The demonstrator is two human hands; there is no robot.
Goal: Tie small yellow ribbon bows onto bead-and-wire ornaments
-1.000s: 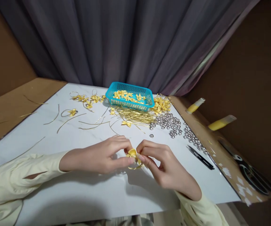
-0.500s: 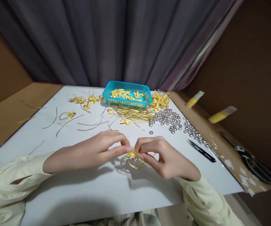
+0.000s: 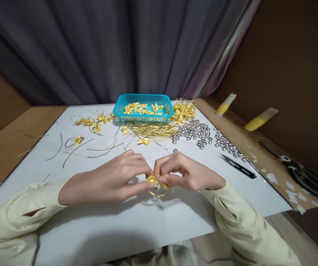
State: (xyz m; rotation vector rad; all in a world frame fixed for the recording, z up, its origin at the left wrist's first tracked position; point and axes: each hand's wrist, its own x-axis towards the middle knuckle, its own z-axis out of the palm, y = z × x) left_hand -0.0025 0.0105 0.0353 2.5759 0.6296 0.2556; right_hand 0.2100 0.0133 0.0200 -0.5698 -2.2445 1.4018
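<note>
A yellow ribbon flower [image 3: 151, 178] with a silver bell and a loop of gold cord is held between my two hands, above the white table sheet. My left hand [image 3: 120, 177] pinches its left side between thumb and fingers. On the other side, the thumb and bent fingers of my right hand [image 3: 182, 171] close on the flower close to the cord. The fingertips partly cover the flower, and the exact spot where the cord is gripped is hidden. Just beyond my hands lie a loose yellow flower [image 3: 143, 142] and a bundle of gold cords [image 3: 155, 131].
A blue basket [image 3: 145, 119] with yellow flowers stands at the back, beside a pile of looped flowers [image 3: 184, 111]. Silver bells [image 3: 194, 131] are scattered to the right, near black thread snips [image 3: 239, 167]. Large scissors [image 3: 300, 181], paper scraps and two yellow-filled tubes [image 3: 261, 119] lie further right.
The camera view has shifted slightly. My fingers have moved on the flower, and more of its yellow ribbon and the bell now shows below them. Both hands keep hold of it.
</note>
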